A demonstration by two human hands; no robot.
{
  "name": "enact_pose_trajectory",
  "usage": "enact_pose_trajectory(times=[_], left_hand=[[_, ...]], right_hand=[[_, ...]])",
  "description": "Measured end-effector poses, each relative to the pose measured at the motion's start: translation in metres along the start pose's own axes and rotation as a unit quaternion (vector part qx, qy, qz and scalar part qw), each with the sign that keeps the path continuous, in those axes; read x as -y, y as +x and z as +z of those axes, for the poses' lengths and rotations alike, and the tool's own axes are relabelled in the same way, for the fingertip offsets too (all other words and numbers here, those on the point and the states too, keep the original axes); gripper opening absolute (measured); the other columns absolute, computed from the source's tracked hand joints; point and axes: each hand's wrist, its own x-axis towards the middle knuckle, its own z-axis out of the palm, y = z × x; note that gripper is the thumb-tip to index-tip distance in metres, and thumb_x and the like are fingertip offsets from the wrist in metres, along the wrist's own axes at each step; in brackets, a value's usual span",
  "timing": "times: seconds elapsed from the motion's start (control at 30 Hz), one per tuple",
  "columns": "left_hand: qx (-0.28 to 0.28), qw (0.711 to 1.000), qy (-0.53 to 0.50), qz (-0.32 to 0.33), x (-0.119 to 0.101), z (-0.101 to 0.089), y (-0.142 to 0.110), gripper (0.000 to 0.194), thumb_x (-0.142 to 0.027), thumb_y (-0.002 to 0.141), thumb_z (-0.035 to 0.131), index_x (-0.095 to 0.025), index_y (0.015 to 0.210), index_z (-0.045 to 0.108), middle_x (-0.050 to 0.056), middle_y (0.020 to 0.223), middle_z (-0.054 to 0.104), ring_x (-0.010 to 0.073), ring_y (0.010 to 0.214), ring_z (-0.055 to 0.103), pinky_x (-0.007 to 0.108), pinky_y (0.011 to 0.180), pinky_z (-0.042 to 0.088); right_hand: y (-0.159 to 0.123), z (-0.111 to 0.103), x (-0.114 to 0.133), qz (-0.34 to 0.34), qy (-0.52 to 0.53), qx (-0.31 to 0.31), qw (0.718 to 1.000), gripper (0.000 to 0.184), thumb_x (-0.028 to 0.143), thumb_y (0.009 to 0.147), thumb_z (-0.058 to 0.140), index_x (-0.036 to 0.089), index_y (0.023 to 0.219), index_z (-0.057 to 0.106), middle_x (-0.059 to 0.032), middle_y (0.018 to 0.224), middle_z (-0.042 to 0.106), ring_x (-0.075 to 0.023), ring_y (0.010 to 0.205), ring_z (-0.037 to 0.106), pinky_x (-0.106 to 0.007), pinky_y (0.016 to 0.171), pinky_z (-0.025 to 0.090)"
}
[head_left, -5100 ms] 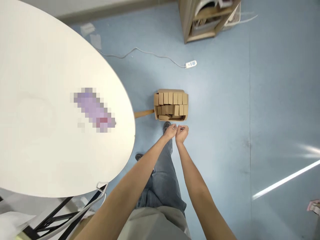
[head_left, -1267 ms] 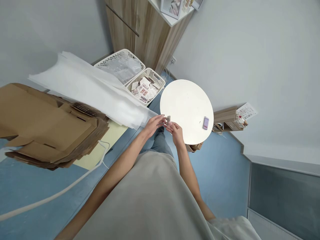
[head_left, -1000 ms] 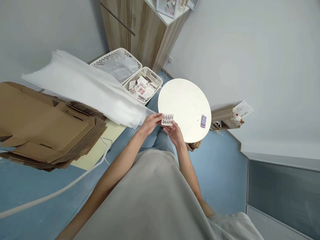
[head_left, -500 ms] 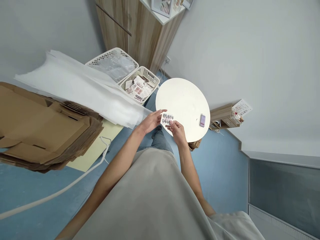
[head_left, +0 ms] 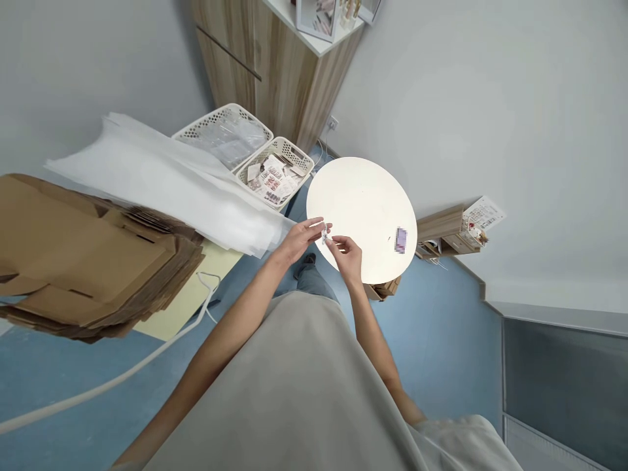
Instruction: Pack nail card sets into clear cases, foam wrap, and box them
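Your right hand [head_left: 347,257] pinches the small card [head_left: 324,234], your left hand [head_left: 297,241] loosely open alongside; likely inspecting, which calls for steady fingertips.

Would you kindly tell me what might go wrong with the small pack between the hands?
The small pack might slip, as the right hand appears to pinch just its lower end. The white sheets could be disturbed, as one end shows beside the left hand.
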Motion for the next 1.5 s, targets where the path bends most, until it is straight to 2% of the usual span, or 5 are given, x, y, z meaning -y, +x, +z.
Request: enact_pose_trajectory(times=[0.23, 0.67, 0.97, 1.3, 1.5], left_hand=[[-0.063, 0.996, 0.053, 0.044, 0.001, 0.02, 0.003, 0.073, -0.047, 0.073, 0.099, -0.017, 0.134, 0.072, 0.019, 0.135, 0.078, 0.034, 0.129, 0.072, 0.048, 0.112, 0.056], [-0.108, 0.985, 0.086, 0.1, -0.025, -0.007, -0.003, 0.064, -0.046, 0.072, 0.098, -0.015, 0.124, 0.078, 0.007, 0.092, 0.079, 0.0252, 0.092, 0.075, 0.041, 0.09, 0.061], [0.11, 0.992, -0.055, -0.032, -0.028, -0.02, -0.013, 0.061, -0.058, 0.085, 0.087, -0.016, 0.127, 0.077, 0.019, 0.126, 0.08, 0.0321, 0.107, 0.077, 0.039, 0.083, 0.06], [-0.131, 0.988, 0.076, 0.021, -0.033, -0.01, -0.006, 0.071, -0.048, 0.067, 0.101, -0.015, 0.125, 0.077, 0.016, 0.115, 0.084, 0.0335, 0.12, 0.077, 0.047, 0.11, 0.058], [-0.147, 0.977, 0.14, 0.063, -0.032, -0.003, 0.007, 0.08, -0.05, 0.066, 0.101, -0.014, 0.132, 0.075, 0.017, 0.128, 0.081, 0.0371, 0.125, 0.075, 0.05, 0.106, 0.062]], right_hand=[[0.005, 0.007, 0.008, -0.073, -0.168, -0.049, 0.982, 0.026, 0.05, 0.096, 0.065, 0.025, 0.091, 0.07, -0.0059, 0.099, 0.076, -0.0227, 0.089, 0.071, -0.037, 0.09, 0.055], [0.029, 0.008, 0.002, 0.061, 0.138, 0.054, 0.987, 0.028, 0.049, 0.083, 0.079, 0.022, 0.081, 0.073, -0.0031, 0.083, 0.075, -0.0182, 0.075, 0.069, -0.029, 0.067, 0.053], [0.04, 0.022, -0.009, 0.193, 0.296, 0.237, 0.905, 0.038, 0.048, 0.071, 0.094, 0.02, 0.089, 0.075, 0.0, 0.075, 0.07, -0.0126, 0.065, 0.063, -0.023, 0.052, 0.046], [0.029, 0.028, 0.012, 0.026, 0.06, 0.081, 0.995, 0.041, 0.06, 0.083, 0.084, 0.023, 0.097, 0.079, -0.0051, 0.099, 0.081, -0.0198, 0.081, 0.072, -0.031, 0.068, 0.057], [0.034, 0.035, 0.016, -0.037, -0.051, 0.004, 0.998, 0.033, 0.056, 0.09, 0.075, 0.024, 0.085, 0.077, -0.0041, 0.089, 0.081, -0.0211, 0.078, 0.072, -0.034, 0.078, 0.059]])
